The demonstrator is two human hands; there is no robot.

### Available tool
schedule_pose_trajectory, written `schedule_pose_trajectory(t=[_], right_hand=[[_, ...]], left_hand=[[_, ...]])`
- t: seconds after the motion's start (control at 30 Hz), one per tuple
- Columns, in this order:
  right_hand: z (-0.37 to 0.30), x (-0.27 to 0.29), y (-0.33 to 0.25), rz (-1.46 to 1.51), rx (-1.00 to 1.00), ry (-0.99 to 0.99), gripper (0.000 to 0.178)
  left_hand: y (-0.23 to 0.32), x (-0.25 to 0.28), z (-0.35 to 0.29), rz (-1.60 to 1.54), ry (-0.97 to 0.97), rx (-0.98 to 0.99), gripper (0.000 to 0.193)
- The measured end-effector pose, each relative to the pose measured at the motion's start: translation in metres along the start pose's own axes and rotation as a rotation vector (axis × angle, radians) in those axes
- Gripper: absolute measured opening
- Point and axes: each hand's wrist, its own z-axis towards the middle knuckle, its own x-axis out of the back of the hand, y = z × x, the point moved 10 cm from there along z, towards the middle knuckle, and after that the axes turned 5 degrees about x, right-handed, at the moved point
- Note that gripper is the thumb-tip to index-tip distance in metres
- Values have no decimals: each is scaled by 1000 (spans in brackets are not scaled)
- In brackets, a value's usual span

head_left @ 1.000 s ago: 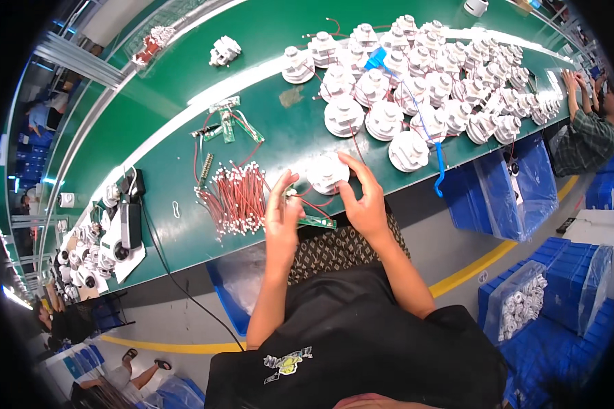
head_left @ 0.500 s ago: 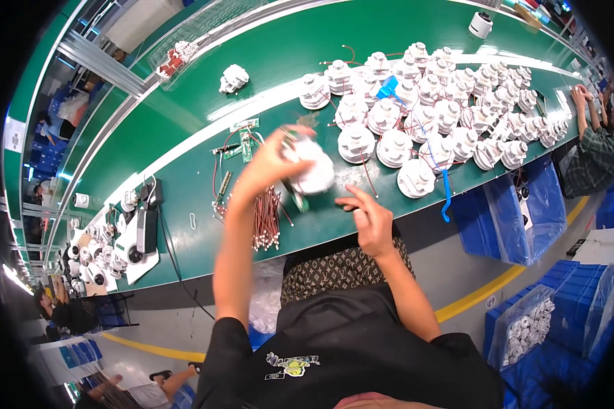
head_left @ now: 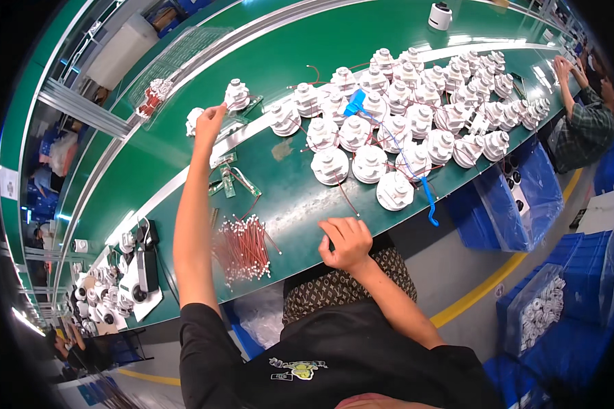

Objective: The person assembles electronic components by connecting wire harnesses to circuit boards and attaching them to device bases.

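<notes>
My left hand (head_left: 210, 123) reaches far out to the green surface behind the bench, its fingertips pinched beside the base of a white round stepped part (head_left: 237, 94). Whether the fingers still touch that part is hard to see. A narrow green circuit board (head_left: 254, 103) sticks out by it. Another white part (head_left: 194, 121) stands just left of the hand. My right hand (head_left: 348, 243) is loosely curled at the bench's near edge, with nothing visible in it. Between my arms lie a bundle of red-brown wires (head_left: 244, 249) with white ends and several green circuit boards (head_left: 228, 178).
Many white stepped parts (head_left: 370, 163) crowd the bench on the right, with a blue tool or tag (head_left: 355, 102) among them. A clear tray (head_left: 158, 95) with wires stands far left, a white camera-like housing (head_left: 440, 16) far back. Blue bins (head_left: 498, 211) stand lower right; another person (head_left: 587, 119) works there.
My left hand has carried the white part from mid-bench to the far green surface, where it now stands. My right hand has curled and drawn slightly nearer. The view has shifted.
</notes>
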Motion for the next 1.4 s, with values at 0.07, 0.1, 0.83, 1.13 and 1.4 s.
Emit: schedule_pose_trajectory(t=[0.07, 0.1, 0.83, 1.13, 1.4], right_hand=[[1, 3, 0, -14, 20, 36, 28], [1, 2, 1, -18, 18, 35, 28], [-4, 5, 2, -13, 43, 81, 25], [4, 1, -8, 37, 60, 39, 22], [-11, 22, 19, 164, -122, 247, 19]], left_hand=[[-2, 3, 2, 56, -25, -7, 39], [7, 17, 4, 187, 93, -138, 37], [-15, 197, -52, -337, 326, -105, 61], [56, 39, -304, -1353, -203, 6, 70], [34, -84, -344, -317, -174, 3, 84]])
